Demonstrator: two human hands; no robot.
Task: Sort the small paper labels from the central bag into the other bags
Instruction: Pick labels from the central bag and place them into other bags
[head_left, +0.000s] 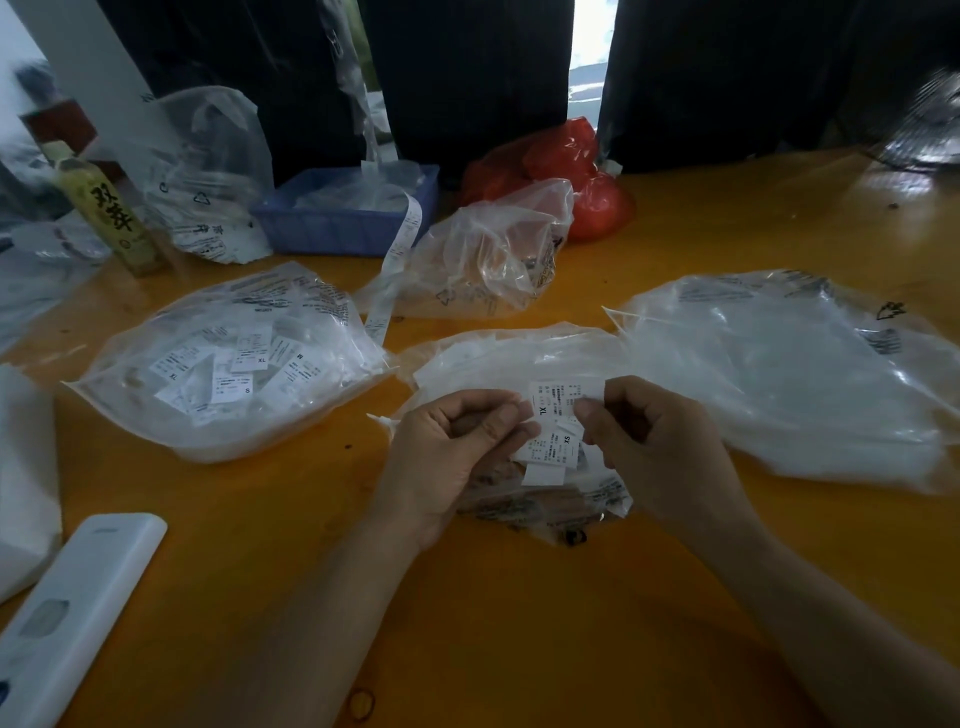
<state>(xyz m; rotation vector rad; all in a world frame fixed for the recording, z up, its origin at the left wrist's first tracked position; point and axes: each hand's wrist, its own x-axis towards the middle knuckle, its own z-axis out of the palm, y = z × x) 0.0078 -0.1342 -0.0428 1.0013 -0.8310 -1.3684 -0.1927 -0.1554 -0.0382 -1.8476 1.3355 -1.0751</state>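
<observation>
Both hands hold small paper labels (551, 431) over the middle bag (519, 358) on the orange worktop (467, 597). The left hand (457, 447) and right hand (649, 441) pinch them with curled fingers (506, 423). More bags lie left (234, 358) and right (789, 374).

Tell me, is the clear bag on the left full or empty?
Partly filled: the left bag lies flat on the orange table with a loose heap of paper labels showing through it.

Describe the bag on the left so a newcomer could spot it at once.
Start at the orange table and find the central bag beneath the two hands. The left bag lies just beyond the left hand, in front of the blue tray. Unlike its neighbours, loose labels marked XL, S and M show through its clear plastic.
</observation>
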